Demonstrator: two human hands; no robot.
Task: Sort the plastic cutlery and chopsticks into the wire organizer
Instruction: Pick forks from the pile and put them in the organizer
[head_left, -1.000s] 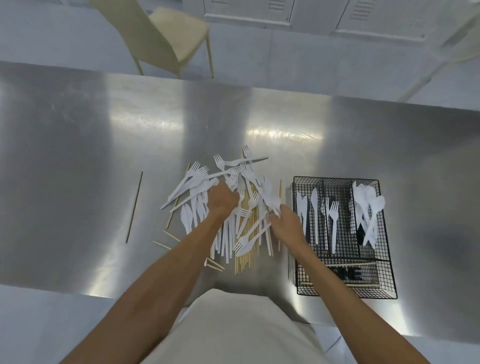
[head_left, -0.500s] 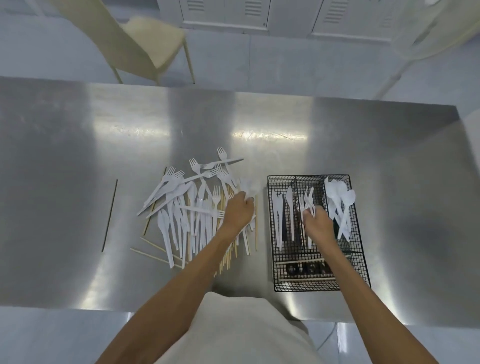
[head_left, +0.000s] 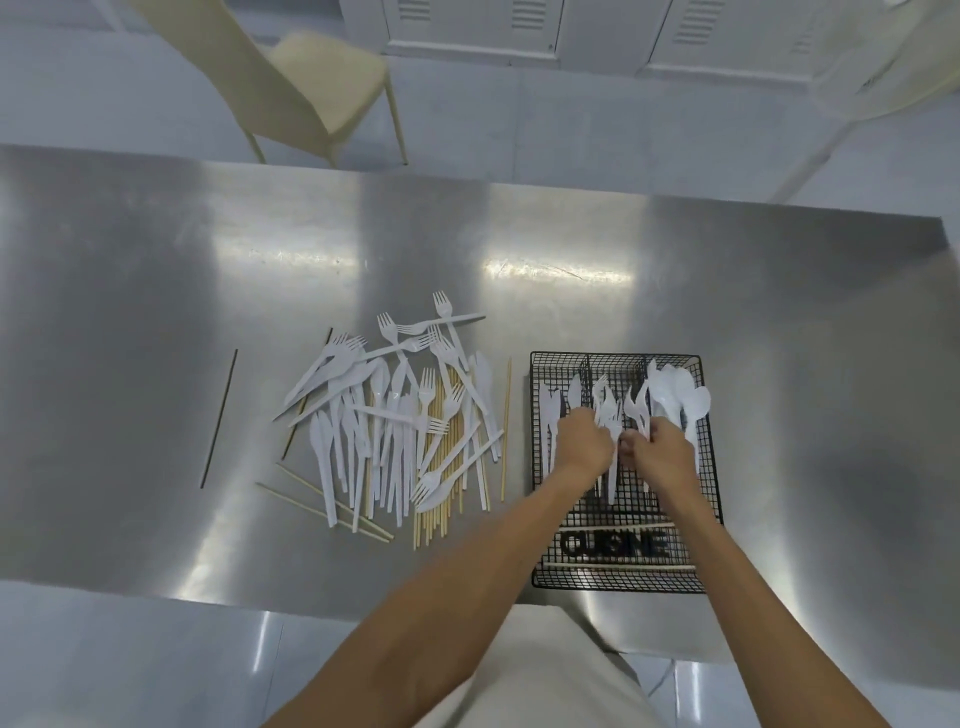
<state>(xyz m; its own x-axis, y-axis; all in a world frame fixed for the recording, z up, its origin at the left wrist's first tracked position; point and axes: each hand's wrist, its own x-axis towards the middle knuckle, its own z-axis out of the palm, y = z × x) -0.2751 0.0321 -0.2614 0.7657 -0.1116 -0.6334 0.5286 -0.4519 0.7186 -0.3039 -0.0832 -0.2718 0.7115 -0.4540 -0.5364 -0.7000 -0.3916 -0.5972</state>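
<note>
You are early in the sort: most of it is left. The pile (head_left: 395, 421) of white forks, knives, spoons and chopsticks lies on the table (head_left: 779, 312) at 9 o'clock from the organizer (head_left: 706, 519), near it but apart. One chopstick (head_left: 218, 418) lies alone, well off at the pile's 9 o'clock, and a few more splay out at its 7 o'clock.

The organizer has three long bays side by side and a cross bay at 6 o'clock. The left bay holds a few knives (head_left: 551, 410), the middle one forks (head_left: 610, 410), and the right one a heap of spoons (head_left: 680, 397) that rides up over the rim at 1 o'clock. Two chopsticks (head_left: 618, 566) lie across the near bay.

Both hands are over the middle bay, close together. Your left hand (head_left: 584, 449) is curled around forks, and your right hand (head_left: 665, 454) pinches a few more, tines pointing to 12 o'clock. I'd judge you are setting them down there. How many each holds I cannot tell.
</note>
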